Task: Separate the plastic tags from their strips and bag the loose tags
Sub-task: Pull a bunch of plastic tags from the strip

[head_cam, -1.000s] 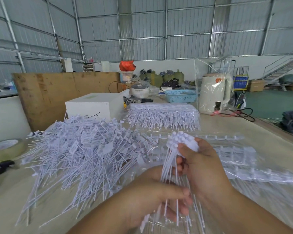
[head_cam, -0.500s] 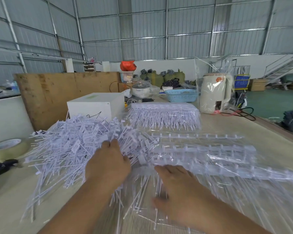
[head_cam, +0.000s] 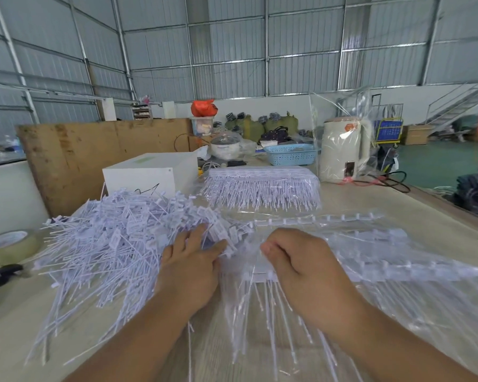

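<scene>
White plastic covers most of our table (head_cam: 356, 199). A heap of loose tags (head_cam: 113, 244) spreads across the left half, thin stems fanning toward us. Our left hand (head_cam: 189, 267) lies on the heap's right edge, fingers straight and spread, pressing down on tags and holding nothing. Our right hand (head_cam: 295, 260) is just beside it, fingers curled under, pinching the clear bag (head_cam: 370, 257) at its near edge, where a strip (head_cam: 262, 275) of uncut tags shows through the film; we cannot tell whether the fingers also catch the strip. More strips lie inside the bag to the right, with stems trailing down toward us beneath the right wrist.

Farther back, a bundle (head_cam: 262, 188) of strips sits wrapped in film, with a white box (head_cam: 149, 172) to its left. Behind it stand a blue basket (head_cam: 291, 155) and a cream kettle (head_cam: 344, 150) under plastic wrap. A tape roll (head_cam: 9, 246) rests at the left edge of the table, with a dark tool (head_cam: 0, 275) just in front of it. A plywood board (head_cam: 94, 155) leans behind the box.
</scene>
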`<act>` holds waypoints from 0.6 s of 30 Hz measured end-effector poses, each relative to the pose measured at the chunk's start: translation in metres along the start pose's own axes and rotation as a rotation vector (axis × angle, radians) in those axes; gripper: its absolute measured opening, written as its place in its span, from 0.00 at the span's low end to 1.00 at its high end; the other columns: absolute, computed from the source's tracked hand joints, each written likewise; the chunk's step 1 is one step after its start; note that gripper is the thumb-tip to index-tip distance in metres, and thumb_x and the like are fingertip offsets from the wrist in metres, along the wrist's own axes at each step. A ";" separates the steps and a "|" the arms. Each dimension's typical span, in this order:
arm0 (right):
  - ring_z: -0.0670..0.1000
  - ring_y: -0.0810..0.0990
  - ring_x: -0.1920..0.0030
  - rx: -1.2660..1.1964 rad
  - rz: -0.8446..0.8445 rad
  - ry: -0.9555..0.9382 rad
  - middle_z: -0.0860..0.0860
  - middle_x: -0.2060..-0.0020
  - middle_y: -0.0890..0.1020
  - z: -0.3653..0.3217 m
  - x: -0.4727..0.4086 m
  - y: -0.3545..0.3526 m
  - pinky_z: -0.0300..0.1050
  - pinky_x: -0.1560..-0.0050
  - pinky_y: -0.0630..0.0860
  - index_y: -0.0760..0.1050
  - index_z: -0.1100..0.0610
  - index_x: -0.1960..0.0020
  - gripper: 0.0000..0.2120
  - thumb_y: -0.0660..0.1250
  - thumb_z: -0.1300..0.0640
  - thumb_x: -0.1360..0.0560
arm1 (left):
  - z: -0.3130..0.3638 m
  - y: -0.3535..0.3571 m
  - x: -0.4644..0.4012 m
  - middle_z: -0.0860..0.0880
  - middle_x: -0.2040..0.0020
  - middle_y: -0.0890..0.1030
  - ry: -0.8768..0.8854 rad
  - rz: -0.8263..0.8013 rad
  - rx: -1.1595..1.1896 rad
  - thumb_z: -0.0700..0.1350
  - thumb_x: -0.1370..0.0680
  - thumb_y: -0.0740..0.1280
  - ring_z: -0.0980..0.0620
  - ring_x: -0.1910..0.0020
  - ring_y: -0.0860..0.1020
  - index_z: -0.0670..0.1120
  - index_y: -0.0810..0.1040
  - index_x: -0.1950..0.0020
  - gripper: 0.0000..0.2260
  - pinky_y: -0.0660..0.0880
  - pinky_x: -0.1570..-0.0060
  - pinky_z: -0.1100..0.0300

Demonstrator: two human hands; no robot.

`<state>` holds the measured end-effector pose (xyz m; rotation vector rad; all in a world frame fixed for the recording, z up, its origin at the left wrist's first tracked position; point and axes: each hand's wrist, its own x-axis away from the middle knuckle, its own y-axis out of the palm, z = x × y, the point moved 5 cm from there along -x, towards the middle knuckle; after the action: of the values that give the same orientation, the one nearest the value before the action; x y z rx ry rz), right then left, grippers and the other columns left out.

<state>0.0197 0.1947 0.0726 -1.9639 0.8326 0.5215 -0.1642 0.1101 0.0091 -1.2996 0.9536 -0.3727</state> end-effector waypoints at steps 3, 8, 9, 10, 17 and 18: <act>0.44 0.69 0.65 -0.040 0.085 -0.030 0.43 0.72 0.68 -0.003 0.004 -0.005 0.34 0.64 0.64 0.66 0.53 0.67 0.17 0.62 0.58 0.20 | 0.004 0.004 -0.002 0.53 0.22 0.45 -0.044 0.007 -0.033 0.56 0.18 0.50 0.43 0.25 0.46 0.65 0.56 0.25 0.20 0.51 0.30 0.46; 0.44 0.70 0.63 -0.104 0.129 -0.098 0.44 0.70 0.69 -0.010 0.007 -0.007 0.33 0.61 0.65 0.69 0.55 0.65 0.14 0.60 0.56 0.21 | 0.005 0.007 -0.010 0.50 0.23 0.47 -0.062 0.019 -0.135 0.56 0.18 0.47 0.41 0.26 0.50 0.60 0.51 0.23 0.22 0.54 0.31 0.46; 0.45 0.70 0.64 -0.116 0.153 -0.106 0.46 0.69 0.70 -0.011 0.007 -0.008 0.34 0.61 0.65 0.70 0.58 0.65 0.14 0.60 0.56 0.21 | 0.004 0.006 -0.011 0.49 0.23 0.48 -0.078 0.032 -0.138 0.56 0.18 0.47 0.41 0.27 0.52 0.60 0.51 0.23 0.22 0.55 0.32 0.47; 0.45 0.70 0.65 -0.132 0.184 -0.111 0.47 0.68 0.71 -0.011 0.006 -0.011 0.34 0.62 0.65 0.71 0.59 0.65 0.14 0.60 0.57 0.21 | 0.001 0.006 -0.012 0.49 0.24 0.49 -0.097 0.045 -0.141 0.55 0.18 0.48 0.42 0.28 0.53 0.60 0.52 0.23 0.22 0.56 0.32 0.47; 0.46 0.73 0.60 -0.153 0.302 -0.162 0.44 0.66 0.72 -0.017 0.006 -0.016 0.37 0.57 0.68 0.74 0.56 0.63 0.14 0.59 0.53 0.21 | 0.003 0.006 -0.010 0.45 0.25 0.48 -0.134 -0.016 -0.158 0.51 0.18 0.50 0.40 0.30 0.53 0.56 0.50 0.22 0.24 0.54 0.32 0.47; 0.48 0.74 0.57 -0.164 0.271 -0.158 0.44 0.64 0.73 -0.018 0.007 -0.012 0.40 0.54 0.69 0.76 0.55 0.62 0.13 0.60 0.52 0.21 | 0.006 0.006 -0.009 0.45 0.25 0.47 -0.132 -0.030 -0.143 0.52 0.18 0.48 0.40 0.30 0.52 0.56 0.49 0.22 0.24 0.53 0.32 0.47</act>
<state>0.0339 0.1813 0.0838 -1.9366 0.9869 0.9173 -0.1664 0.1220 0.0064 -1.4516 0.8626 -0.2422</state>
